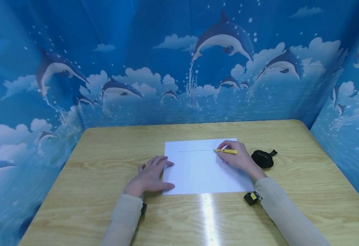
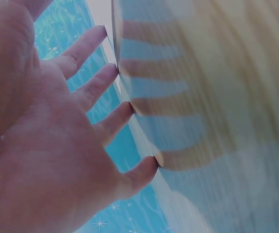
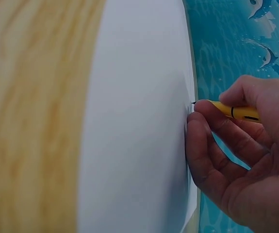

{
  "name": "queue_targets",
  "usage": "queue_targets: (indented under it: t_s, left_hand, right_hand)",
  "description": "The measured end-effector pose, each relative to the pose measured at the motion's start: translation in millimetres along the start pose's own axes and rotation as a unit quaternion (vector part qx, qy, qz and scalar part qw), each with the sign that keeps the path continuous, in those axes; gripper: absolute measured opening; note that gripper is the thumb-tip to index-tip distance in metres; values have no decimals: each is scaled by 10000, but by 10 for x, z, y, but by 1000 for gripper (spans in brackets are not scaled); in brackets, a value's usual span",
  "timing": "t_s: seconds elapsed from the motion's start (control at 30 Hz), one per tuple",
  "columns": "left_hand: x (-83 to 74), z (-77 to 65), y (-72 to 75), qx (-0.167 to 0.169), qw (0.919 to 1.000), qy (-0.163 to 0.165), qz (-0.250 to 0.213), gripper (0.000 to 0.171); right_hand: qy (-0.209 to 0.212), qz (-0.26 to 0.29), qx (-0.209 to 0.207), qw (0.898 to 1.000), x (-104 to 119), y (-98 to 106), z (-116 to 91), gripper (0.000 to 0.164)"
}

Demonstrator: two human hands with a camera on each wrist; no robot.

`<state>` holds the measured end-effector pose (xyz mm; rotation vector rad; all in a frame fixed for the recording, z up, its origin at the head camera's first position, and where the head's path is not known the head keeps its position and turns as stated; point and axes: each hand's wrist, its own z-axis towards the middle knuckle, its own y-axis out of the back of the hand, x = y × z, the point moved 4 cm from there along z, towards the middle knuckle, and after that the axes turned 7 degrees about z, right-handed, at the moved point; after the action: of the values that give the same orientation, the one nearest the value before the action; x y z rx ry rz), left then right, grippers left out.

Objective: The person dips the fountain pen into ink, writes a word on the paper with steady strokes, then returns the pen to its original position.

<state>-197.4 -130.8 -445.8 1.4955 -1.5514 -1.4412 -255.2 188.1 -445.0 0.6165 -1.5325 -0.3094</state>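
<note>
My right hand (image 1: 235, 155) pinches a yellow pen (image 1: 227, 151) between thumb and fingers. Its dark tip meets a white sheet of paper (image 1: 201, 174), at the right end of a thin, nearly straight line (image 1: 195, 151) along the upper part of the sheet. In the right wrist view, the pen (image 3: 245, 113) slants out of the fingers and its tip is close to the paper (image 3: 134, 116). My left hand (image 1: 151, 176) rests with fingers spread at the sheet's left edge, its thumb over the lower left corner. The left wrist view shows those fingertips (image 2: 144, 170) against the surface.
Just right of my right hand lies a shiny black, rounded object (image 1: 262, 159) with a short strap. The paper lies on a wood-grain table (image 1: 105, 153). Blue curtains (image 1: 155, 61) printed with dolphins stand behind the table and along both sides.
</note>
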Motion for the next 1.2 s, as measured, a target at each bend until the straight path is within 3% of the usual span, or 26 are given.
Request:
queue_targets:
  t_s: [0.53, 1.2]
  left_hand:
    - [-15, -16, 3, -1, 10000, -30, -27, 70]
    - [-8, -11, -3, -49, 10000, -58, -4, 70]
  right_hand:
    - [-135, -63, -77, 9999, -37, 29, -35, 23]
    - [75, -198, -310, 9993, -39, 74, -88, 20]
